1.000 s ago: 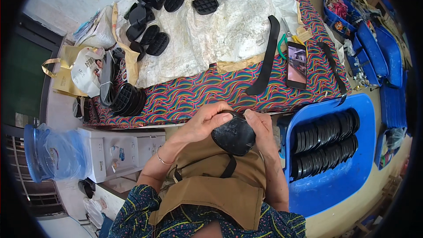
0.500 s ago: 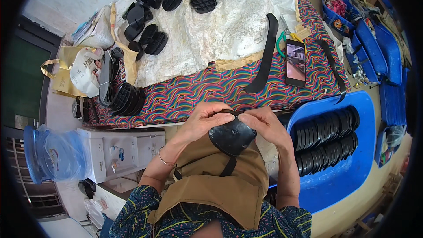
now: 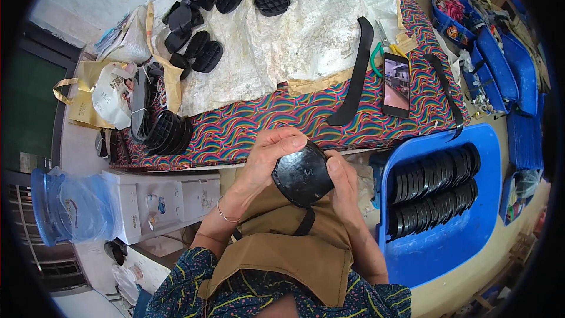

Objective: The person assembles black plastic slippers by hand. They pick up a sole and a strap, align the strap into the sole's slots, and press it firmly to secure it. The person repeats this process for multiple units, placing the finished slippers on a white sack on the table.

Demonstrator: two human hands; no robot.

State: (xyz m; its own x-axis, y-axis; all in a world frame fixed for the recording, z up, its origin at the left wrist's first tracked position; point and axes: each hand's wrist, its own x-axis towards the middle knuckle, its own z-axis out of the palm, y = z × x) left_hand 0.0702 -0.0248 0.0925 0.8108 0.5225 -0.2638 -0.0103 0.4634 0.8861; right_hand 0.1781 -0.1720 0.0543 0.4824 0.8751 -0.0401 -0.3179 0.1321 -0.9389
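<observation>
Between my two hands, above my brown apron (image 3: 271, 259), is a glossy black heel-shaped shoe part (image 3: 303, 175) with a rounded lower edge. My left hand (image 3: 268, 156) grips its upper left edge, thumb on the face. At its right edge my right hand (image 3: 346, 179) holds it with the thumb in front; most of the fingers there are hidden behind it. The far side of the piece does not show.
A blue tub (image 3: 435, 259) at the right holds rows of black pieces (image 3: 435, 171). On the patterned table lie a black strip (image 3: 355, 73), scissors (image 3: 379, 47) and a phone (image 3: 396, 85). Gridded black pieces (image 3: 272, 4) lie at the back. A water dispenser (image 3: 170, 200) stands left.
The black piece has turned and come up a little to the left. My right hand has slid from its top edge down to its right side.
</observation>
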